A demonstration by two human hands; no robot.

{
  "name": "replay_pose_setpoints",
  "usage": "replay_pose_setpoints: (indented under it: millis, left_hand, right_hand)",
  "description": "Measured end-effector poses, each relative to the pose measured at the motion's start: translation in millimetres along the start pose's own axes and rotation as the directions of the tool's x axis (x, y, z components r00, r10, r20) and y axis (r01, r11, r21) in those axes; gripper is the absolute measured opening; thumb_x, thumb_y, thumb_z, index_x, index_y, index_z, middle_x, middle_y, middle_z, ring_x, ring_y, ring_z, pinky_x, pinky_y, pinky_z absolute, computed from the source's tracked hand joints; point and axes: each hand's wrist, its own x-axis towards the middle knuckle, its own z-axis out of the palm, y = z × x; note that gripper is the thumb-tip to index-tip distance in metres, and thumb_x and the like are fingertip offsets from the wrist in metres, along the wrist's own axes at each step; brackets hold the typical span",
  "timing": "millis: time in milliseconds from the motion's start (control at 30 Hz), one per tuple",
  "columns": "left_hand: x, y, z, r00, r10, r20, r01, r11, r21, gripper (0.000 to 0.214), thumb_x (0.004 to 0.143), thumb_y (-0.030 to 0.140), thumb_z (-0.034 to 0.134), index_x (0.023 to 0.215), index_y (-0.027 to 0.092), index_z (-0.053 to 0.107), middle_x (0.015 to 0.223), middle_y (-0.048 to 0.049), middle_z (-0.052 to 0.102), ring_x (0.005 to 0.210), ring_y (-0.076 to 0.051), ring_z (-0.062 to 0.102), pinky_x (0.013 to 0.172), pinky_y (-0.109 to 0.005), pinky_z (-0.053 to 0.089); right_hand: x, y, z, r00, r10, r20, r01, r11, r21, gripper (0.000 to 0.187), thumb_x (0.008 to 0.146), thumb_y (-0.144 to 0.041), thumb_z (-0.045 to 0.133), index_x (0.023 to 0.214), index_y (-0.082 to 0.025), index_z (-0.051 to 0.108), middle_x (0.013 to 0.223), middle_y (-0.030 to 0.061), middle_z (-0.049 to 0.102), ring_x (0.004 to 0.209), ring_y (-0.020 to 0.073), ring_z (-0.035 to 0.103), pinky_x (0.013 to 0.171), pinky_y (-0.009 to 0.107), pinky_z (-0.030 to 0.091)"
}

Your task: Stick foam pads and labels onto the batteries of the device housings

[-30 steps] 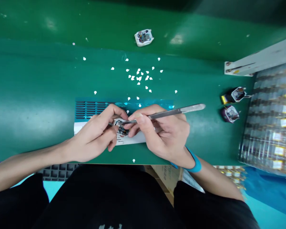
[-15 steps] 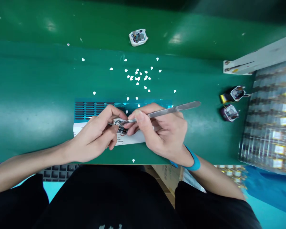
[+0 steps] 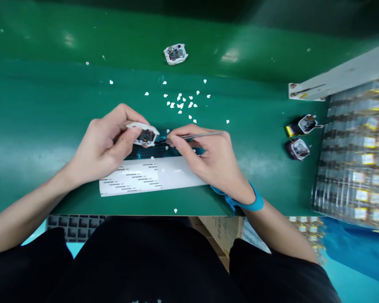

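Between thumb and fingers, my left hand [image 3: 105, 141] grips a small white watch-like housing [image 3: 147, 135] with electronics showing inside. My right hand [image 3: 205, 153] pinches metal tweezers [image 3: 202, 135], their tips pointing left over a dark blue strip sheet [image 3: 143, 152], close to the housing's right side. Whether the tips hold anything is too small to tell. Below both hands lies a white printed backing sheet [image 3: 129, 179], partly under my right hand. Small white round tabbed stickers [image 3: 180, 105] are scattered on the green table just beyond the hands.
Another white housing [image 3: 176, 54] lies at the back. To the right are an open housing with a yellow ribbon [image 3: 307, 124] and a purple one [image 3: 298, 149]. Stacked clear trays [image 3: 356, 168] and a white metal bracket [image 3: 306, 91] stand at the right edge.
My left hand has lifted the housing up and to the left, away from the tweezers. The tweezers have swung lower and now point at the blue sheet; more of the backing sheet shows.
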Motion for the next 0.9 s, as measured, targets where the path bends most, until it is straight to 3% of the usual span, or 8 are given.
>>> replay_pose_setpoints:
  millis: [133,267,333,567,733,833,867,900]
  left_hand:
    - [0,-5,-2.6,0.973,0.146,0.179,-0.194,0.937,0.292,0.014,0.104,0.021,0.051,0.111,0.018,0.062,0.071,0.002,0.067,0.046,-0.011,0.052,0.047,-0.027,0.038]
    - [-2,-13,0.2,0.93,0.221,0.294,-0.326,0.867,0.377,0.021,0.104,0.018,0.047,0.116,0.019,0.065,0.099,-0.0061,0.077,0.075,-0.019,0.072,0.062,-0.031,0.047]
    - [-2,-18,1.7,0.908,0.254,0.332,-0.376,0.844,0.382,0.024,0.105,0.018,0.045,0.116,0.02,0.066,0.104,-0.0077,0.077,0.086,-0.022,0.074,0.064,-0.031,0.048]
    - [5,-24,1.7,0.848,0.36,0.389,-0.503,0.778,0.376,0.023,0.106,0.018,0.042,0.106,0.021,0.065,0.088,-0.0046,0.073,0.076,-0.02,0.069,0.059,-0.031,0.044]
    - [7,-23,-0.2,0.822,0.33,0.465,-0.538,0.718,0.442,0.026,0.103,0.015,0.043,0.104,0.022,0.069,0.082,-0.0054,0.073,0.073,-0.02,0.067,0.057,-0.032,0.043]
    - [2,-18,-0.3,0.813,0.403,0.42,-0.559,0.741,0.372,0.027,0.1,0.013,0.046,0.104,0.026,0.07,0.087,-0.0037,0.077,0.077,-0.021,0.068,0.061,-0.033,0.046]
    - [0,-16,-0.8,0.826,0.434,0.358,-0.542,0.787,0.295,0.025,0.099,0.014,0.049,0.104,0.026,0.069,0.09,-0.0035,0.078,0.079,-0.021,0.069,0.064,-0.034,0.048]
    - [-1,-14,-1.8,0.872,0.422,0.248,-0.471,0.861,0.191,0.019,0.098,0.017,0.054,0.103,0.027,0.069,0.093,-0.0036,0.079,0.08,-0.021,0.069,0.066,-0.035,0.05]
  right_hand:
    - [2,3,-2,0.999,-0.004,0.037,0.005,1.0,-0.028,0.03,0.103,-0.025,0.063,0.077,-0.015,0.076,0.1,0.0042,0.082,0.082,0.0144,0.076,0.063,0.024,0.056]
    - [3,7,-6,0.994,-0.096,0.058,0.101,0.991,-0.088,0.021,0.103,-0.02,0.064,0.09,-0.015,0.08,0.102,0.0045,0.083,0.088,0.0169,0.079,0.072,0.026,0.06]
    - [2,11,-6,0.981,-0.164,0.105,0.178,0.974,-0.142,0.021,0.105,-0.018,0.06,0.1,-0.015,0.08,0.103,0.004,0.083,0.086,0.0171,0.08,0.075,0.027,0.062]
    - [-8,24,-1,0.946,-0.294,0.137,0.318,0.923,-0.216,0.027,0.106,-0.014,0.051,0.118,-0.016,0.075,0.107,0.0039,0.083,0.092,0.0187,0.081,0.077,0.028,0.066]
    - [-4,20,-7,0.96,-0.282,0.002,0.276,0.941,-0.197,0.023,0.106,-0.015,0.057,0.121,-0.019,0.074,0.113,0.0026,0.082,0.092,0.0151,0.081,0.078,0.027,0.067]
    - [0,13,-12,0.938,-0.34,-0.069,0.321,0.925,-0.202,0.023,0.105,-0.015,0.06,0.121,-0.022,0.074,0.119,0.0034,0.081,0.105,0.018,0.079,0.088,0.032,0.068]
    - [0,10,-12,0.927,-0.365,-0.086,0.339,0.914,-0.224,0.024,0.104,-0.014,0.06,0.121,-0.023,0.074,0.123,0.0039,0.08,0.111,0.0189,0.078,0.091,0.032,0.067]
    - [0,7,-12,0.915,-0.39,-0.101,0.356,0.901,-0.25,0.025,0.104,-0.012,0.06,0.121,-0.024,0.074,0.125,0.0043,0.079,0.115,0.0194,0.076,0.093,0.032,0.067]
